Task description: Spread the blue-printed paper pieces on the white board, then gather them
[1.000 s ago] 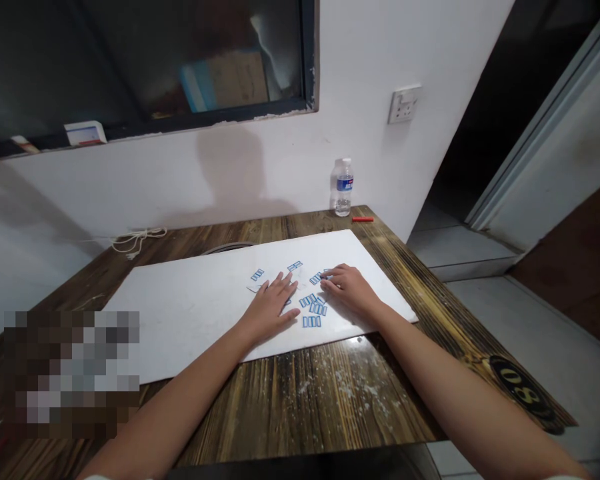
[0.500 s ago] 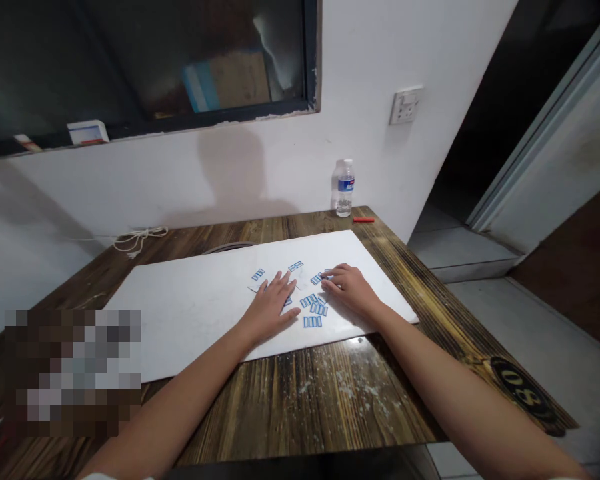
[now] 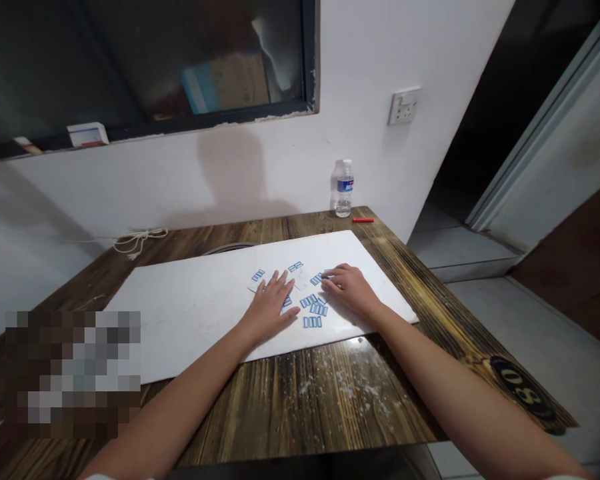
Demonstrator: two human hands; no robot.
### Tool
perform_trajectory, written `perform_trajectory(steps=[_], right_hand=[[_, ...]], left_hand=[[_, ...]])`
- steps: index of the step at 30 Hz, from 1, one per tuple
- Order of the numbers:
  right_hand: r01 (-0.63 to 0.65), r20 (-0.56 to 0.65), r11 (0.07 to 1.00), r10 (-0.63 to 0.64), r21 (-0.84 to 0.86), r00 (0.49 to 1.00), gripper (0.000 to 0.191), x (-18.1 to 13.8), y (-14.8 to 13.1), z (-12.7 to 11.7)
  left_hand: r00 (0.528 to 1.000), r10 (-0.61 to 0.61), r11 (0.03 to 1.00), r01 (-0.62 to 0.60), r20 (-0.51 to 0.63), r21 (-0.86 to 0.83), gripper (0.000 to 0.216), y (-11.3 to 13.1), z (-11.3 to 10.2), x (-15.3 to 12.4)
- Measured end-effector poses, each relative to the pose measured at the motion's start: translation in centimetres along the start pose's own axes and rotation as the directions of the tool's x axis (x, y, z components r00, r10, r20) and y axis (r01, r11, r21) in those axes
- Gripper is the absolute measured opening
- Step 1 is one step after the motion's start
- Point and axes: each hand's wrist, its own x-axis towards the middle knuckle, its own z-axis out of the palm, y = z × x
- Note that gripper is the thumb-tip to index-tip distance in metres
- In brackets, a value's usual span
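A white board (image 3: 190,313) lies on a dark wooden table (image 3: 320,400). Several small blue-and-white striped tiles (image 3: 314,307) are scattered on the board between my hands. My left hand (image 3: 270,303) lies flat on the board with fingers stretched out, covering a white slip and touching tiles near it. My right hand (image 3: 347,288) rests with fingers curled down, its fingertips pressed on a tile (image 3: 327,276) at the right of the cluster.
A water bottle (image 3: 343,188) and a red pen (image 3: 363,219) stand at the table's back right corner by the wall. A white cord (image 3: 137,240) lies at the back left. A wall socket (image 3: 403,105) is above. The floor drops away right of the table.
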Motion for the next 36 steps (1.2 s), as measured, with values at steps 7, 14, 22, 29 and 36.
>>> perform_trajectory(steps=[7,14,22,29,36], right_hand=[[-0.01,-0.005,1.0,0.01,-0.027,1.0,0.027,0.0,-0.1,-0.1],[-0.023,-0.001,0.999,0.023,-0.034,1.0,0.026,0.0,-0.1,-0.1],[-0.015,-0.009,0.999,0.015,-0.041,1.0,0.026,0.0,0.0,0.0],[0.026,-0.043,0.999,-0.027,-0.024,0.999,0.028,0.0,0.0,-0.1],[0.127,0.054,0.99,-0.123,-0.064,0.991,0.03,-0.1,0.4,0.5]], left_hand=[[1.0,-0.001,1.0,0.001,-0.021,-0.01,0.066,-0.1,0.2,0.0],[1.0,-0.015,1.0,0.015,-0.002,-0.002,0.068,-0.1,0.0,0.0],[1.0,-0.001,1.0,0.001,-0.022,0.014,0.065,-0.1,0.3,0.0],[0.991,0.062,0.997,-0.066,-0.116,-0.036,0.044,0.1,-0.8,-0.1],[0.986,0.166,0.984,-0.167,-0.028,-0.055,0.048,0.3,-1.0,0.0]])
